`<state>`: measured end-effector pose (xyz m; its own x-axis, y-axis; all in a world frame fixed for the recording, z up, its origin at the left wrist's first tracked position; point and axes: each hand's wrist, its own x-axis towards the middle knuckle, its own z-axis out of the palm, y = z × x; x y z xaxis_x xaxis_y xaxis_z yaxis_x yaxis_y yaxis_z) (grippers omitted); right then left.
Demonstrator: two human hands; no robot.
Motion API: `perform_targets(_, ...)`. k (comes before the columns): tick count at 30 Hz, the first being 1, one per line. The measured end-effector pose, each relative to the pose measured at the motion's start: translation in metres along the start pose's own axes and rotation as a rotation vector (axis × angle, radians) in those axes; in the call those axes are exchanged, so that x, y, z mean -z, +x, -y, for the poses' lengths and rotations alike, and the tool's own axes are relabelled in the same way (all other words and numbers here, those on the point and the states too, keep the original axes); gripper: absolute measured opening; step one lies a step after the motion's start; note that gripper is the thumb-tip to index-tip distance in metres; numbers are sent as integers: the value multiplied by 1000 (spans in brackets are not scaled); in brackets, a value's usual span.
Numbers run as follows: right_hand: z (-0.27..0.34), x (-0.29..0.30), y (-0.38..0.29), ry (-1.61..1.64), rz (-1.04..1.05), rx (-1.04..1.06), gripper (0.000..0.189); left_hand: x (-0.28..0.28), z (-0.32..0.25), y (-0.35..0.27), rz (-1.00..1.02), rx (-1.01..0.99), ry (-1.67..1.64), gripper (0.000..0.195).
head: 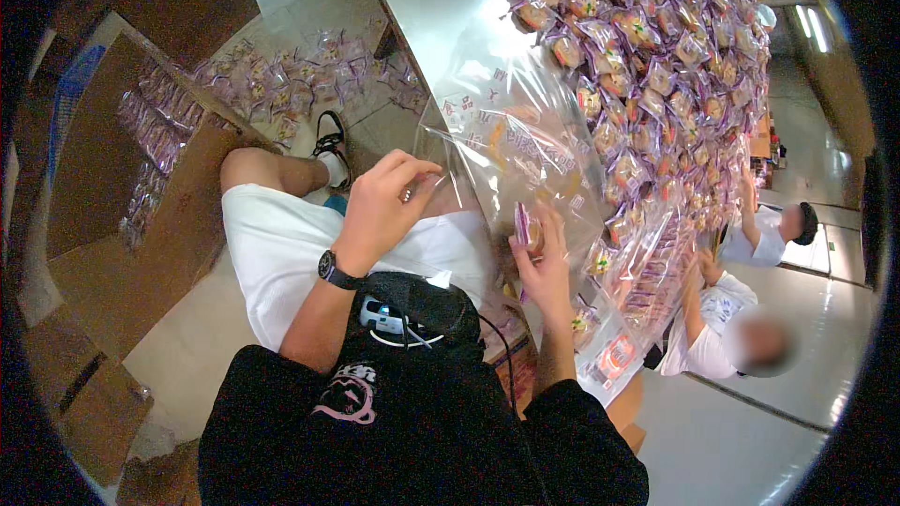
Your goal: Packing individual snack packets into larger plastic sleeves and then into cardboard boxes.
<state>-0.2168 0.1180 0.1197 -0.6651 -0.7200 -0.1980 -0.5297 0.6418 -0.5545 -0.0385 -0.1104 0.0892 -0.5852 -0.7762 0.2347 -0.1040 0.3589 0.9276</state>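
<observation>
My left hand [387, 207], with a watch on its wrist, pinches the edge of a large clear plastic bag [517, 123] that bears printed writing. The bag spreads over the table's near edge and looks mostly flat. In my right hand [547, 274] is a small wrapped pastry [529, 228] in a clear, purple-edged wrapper, held upright between thumb and fingers at the bag's near side. Whether the pastry is inside the bag or in front of it, I cannot tell. Beyond the bag lies a wide heap of similar wrapped pastries [636, 28].
A bag packed with rows of pastries [650, 281] lies right of my right hand. At left stands an open cardboard box [176, 200] holding filled bags. Loose packets [281, 81] lie on the floor. Two people [710, 309] work along the table's right side.
</observation>
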Motion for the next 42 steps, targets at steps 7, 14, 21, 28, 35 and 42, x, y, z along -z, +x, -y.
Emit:
perform_targets(7, -38, -2, -7, -46, -455, 31, 81, -7, -11, -8, 104, 2, -39, 14)
perform_targets(14, -31, 17, -18, 402, -291, -13, 61, -16, -12, -8, 75, -121, -19, 17)
perform_targets(21, 2, -25, -10, 1717, 448, -343, 55, -15, -24, -10, 87, -70, -32, 18)
perform_targets(28, 38, -27, 7, 1461, 376, -281, 42, -12, -23, -13, 71, -118, -35, 17)
perform_targets(35, 37, -35, 19, 249, -108, 126, 69, -11, -31, -15, 65, -136, -64, 15)
perform_targets(42, 18, -25, 37, -107, -305, 14, 67, -14, -31, -16, 96, -160, -72, 14)
